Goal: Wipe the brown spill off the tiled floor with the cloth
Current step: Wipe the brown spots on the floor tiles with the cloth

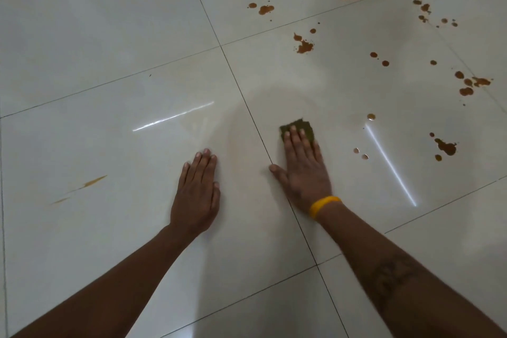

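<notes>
A soft, limp cloth (297,129) is pressed flat under straight, close-set fingers (295,136), left of the spill (445,147).

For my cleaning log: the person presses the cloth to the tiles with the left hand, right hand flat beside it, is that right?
Reversed: in the head view the right hand presses the cloth, and the left hand lies flat on the tiles.

Bare tiled floor (109,35) lies open all round; only flat brown spill (304,45) spots ahead.
</notes>
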